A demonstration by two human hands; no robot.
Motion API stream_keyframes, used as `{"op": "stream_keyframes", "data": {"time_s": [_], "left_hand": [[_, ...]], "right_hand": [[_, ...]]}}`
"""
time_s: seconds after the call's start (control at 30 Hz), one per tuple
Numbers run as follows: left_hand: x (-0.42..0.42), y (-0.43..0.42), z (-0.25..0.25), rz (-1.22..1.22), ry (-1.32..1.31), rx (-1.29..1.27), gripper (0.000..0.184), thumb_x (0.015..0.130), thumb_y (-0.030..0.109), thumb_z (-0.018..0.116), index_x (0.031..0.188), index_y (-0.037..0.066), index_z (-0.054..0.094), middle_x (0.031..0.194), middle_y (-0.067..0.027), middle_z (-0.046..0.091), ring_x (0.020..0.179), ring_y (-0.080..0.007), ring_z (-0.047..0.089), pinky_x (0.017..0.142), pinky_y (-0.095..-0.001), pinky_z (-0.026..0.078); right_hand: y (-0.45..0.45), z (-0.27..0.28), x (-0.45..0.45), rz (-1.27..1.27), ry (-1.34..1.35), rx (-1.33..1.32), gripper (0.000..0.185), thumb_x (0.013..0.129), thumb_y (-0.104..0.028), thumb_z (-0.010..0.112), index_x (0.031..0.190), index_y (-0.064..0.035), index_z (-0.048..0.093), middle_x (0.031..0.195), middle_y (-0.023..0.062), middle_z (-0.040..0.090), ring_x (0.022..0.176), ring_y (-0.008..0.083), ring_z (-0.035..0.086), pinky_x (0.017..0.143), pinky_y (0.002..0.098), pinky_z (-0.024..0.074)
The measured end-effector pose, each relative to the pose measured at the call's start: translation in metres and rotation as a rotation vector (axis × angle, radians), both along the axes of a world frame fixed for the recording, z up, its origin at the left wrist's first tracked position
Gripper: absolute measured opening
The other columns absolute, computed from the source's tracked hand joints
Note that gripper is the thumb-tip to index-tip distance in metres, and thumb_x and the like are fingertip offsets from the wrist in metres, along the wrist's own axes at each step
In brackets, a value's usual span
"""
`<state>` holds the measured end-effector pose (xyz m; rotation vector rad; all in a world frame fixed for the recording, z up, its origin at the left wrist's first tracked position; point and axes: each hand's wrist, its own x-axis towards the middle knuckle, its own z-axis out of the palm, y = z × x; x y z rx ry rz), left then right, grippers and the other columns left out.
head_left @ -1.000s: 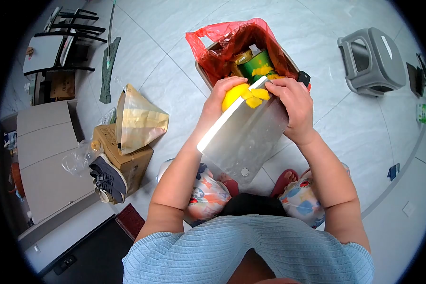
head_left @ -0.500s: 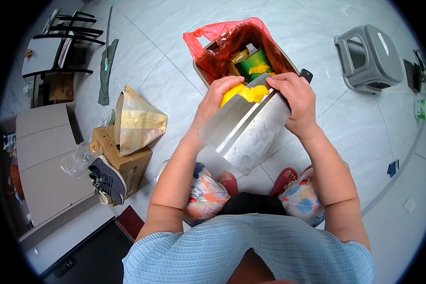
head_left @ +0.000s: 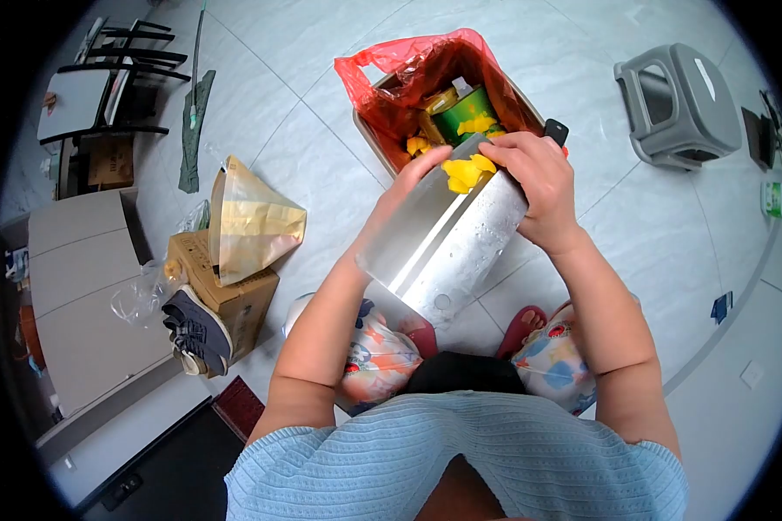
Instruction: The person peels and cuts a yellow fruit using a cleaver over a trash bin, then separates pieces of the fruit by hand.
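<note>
My right hand (head_left: 534,187) grips a wide metal cleaver (head_left: 452,243) by the top of its blade, near the black handle. Yellow peel pieces (head_left: 467,173) lie on the blade beside my fingertips. My left hand (head_left: 395,195) is curled behind the blade's left edge, and what it holds is hidden there. Both hands are over the near edge of a bin lined with a red plastic bag (head_left: 408,59). Inside the bin are a green can (head_left: 467,115) and more yellow peel.
A gray stool (head_left: 682,108) stands at right. On the left are a paper bag (head_left: 256,227), a cardboard box (head_left: 243,308) with dark shoes (head_left: 195,326), and a gray cabinet (head_left: 87,295). My feet in red slippers are below the cleaver.
The yellow fruit seen in my left hand earlier is now out of sight behind the blade. The cleaver has tilted and shifted slightly left. More yellow peel shows at the bin's left side.
</note>
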<state>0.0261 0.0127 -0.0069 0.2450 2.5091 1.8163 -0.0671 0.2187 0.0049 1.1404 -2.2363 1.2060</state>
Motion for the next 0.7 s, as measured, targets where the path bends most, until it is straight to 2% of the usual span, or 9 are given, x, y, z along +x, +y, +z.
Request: {"op": "stream_keyframes", "data": {"time_s": [0.07, 0.17, 0.27, 0.3, 0.37, 0.4, 0.43, 0.63, 0.7], "left_hand": [[-0.003, 0.004, 0.013, 0.15, -0.149, 0.104, 0.07, 0.08, 0.01, 0.072, 0.143, 0.011, 0.039, 0.132, -0.0126, 0.052, 0.124, -0.0243, 0.05, 0.107, -0.0343, 0.038], [-0.009, -0.016, 0.02, 0.243, -0.195, 0.25, 0.072, 0.078, 0.001, 0.066, 0.143, 0.008, 0.038, 0.128, -0.0119, 0.055, 0.12, -0.0209, 0.054, 0.105, -0.0338, 0.04], [-0.016, -0.033, 0.021, 0.236, -0.227, 0.708, 0.075, 0.073, 0.015, 0.068, 0.141, 0.0, 0.038, 0.13, -0.0188, 0.055, 0.119, -0.0318, 0.058, 0.1, -0.0379, 0.047], [-0.017, -0.036, 0.024, 0.234, -0.229, 0.708, 0.075, 0.073, 0.015, 0.068, 0.141, 0.0, 0.038, 0.13, -0.0188, 0.055, 0.119, -0.0318, 0.058, 0.1, -0.0379, 0.047], [-0.016, -0.042, 0.028, -0.172, -0.411, 1.111, 0.074, 0.072, 0.02, 0.069, 0.137, -0.001, 0.04, 0.128, -0.0235, 0.055, 0.121, -0.0417, 0.055, 0.1, -0.0474, 0.047], [-0.015, -0.037, 0.028, -0.279, -0.495, 1.193, 0.077, 0.071, 0.027, 0.069, 0.136, -0.002, 0.04, 0.127, -0.0271, 0.054, 0.122, -0.048, 0.053, 0.101, -0.0496, 0.046], [-0.013, -0.03, 0.03, -0.3, -0.608, 1.271, 0.079, 0.069, 0.022, 0.073, 0.136, -0.003, 0.04, 0.124, -0.0265, 0.055, 0.126, -0.0471, 0.049, 0.104, -0.0525, 0.045], [-0.023, -0.023, 0.006, -0.131, -0.484, 0.926, 0.067, 0.076, 0.017, 0.068, 0.135, -0.001, 0.042, 0.132, -0.0229, 0.054, 0.13, -0.0357, 0.049, 0.105, -0.0455, 0.044], [-0.026, -0.027, -0.005, 0.142, -0.358, 0.708, 0.063, 0.077, 0.015, 0.066, 0.134, 0.0, 0.043, 0.134, -0.0182, 0.055, 0.127, -0.0294, 0.052, 0.107, -0.0419, 0.042]], "right_hand": [[0.002, 0.0, -0.005, 0.012, 0.066, -0.032, 0.038, 0.068, -0.024, 0.075, 0.101, -0.0064, 0.066, 0.091, 0.0089, 0.066, 0.084, 0.0282, 0.063, 0.074, 0.0382, 0.0461], [0.006, 0.008, -0.011, 0.058, 0.038, -0.024, 0.043, 0.069, -0.022, 0.076, 0.107, -0.0076, 0.064, 0.09, 0.0071, 0.065, 0.084, 0.0268, 0.063, 0.077, 0.0379, 0.0453], [0.01, 0.005, -0.019, 0.074, 0.01, 0.051, 0.057, 0.068, -0.015, 0.076, 0.121, -0.0092, 0.057, 0.087, 0.005, 0.062, 0.082, 0.0251, 0.059, 0.085, 0.0376, 0.0419], [0.011, 0.004, -0.021, 0.083, 0.006, 0.092, 0.06, 0.068, -0.014, 0.076, 0.123, -0.0093, 0.056, 0.086, 0.0049, 0.061, 0.083, 0.0253, 0.059, 0.086, 0.0379, 0.0415], [0.012, 0.003, -0.021, 0.081, 0.008, 0.15, 0.064, 0.067, -0.013, 0.076, 0.127, -0.0091, 0.053, 0.086, 0.0057, 0.06, 0.085, 0.0258, 0.059, 0.088, 0.0389, 0.0415], [0.011, 0.003, -0.021, 0.106, -0.011, 0.18, 0.065, 0.067, -0.012, 0.076, 0.128, -0.0086, 0.052, 0.087, 0.0067, 0.06, 0.087, 0.027, 0.058, 0.089, 0.0397, 0.0417], [0.011, 0.002, -0.021, 0.132, -0.029, 0.211, 0.067, 0.067, -0.01, 0.075, 0.129, -0.0082, 0.051, 0.088, 0.0076, 0.06, 0.089, 0.0282, 0.058, 0.091, 0.0406, 0.042], [0.009, 0.0, -0.017, 0.265, -0.016, 0.237, 0.079, 0.066, -0.005, 0.074, 0.14, -0.006, 0.044, 0.092, 0.0113, 0.06, 0.092, 0.0331, 0.057, 0.095, 0.0445, 0.0415], [0.007, 0.002, -0.014, 0.287, -0.041, 0.174, 0.076, 0.069, -0.008, 0.073, 0.14, -0.0047, 0.045, 0.094, 0.0119, 0.061, 0.093, 0.033, 0.058, 0.095, 0.0445, 0.0422]]}}
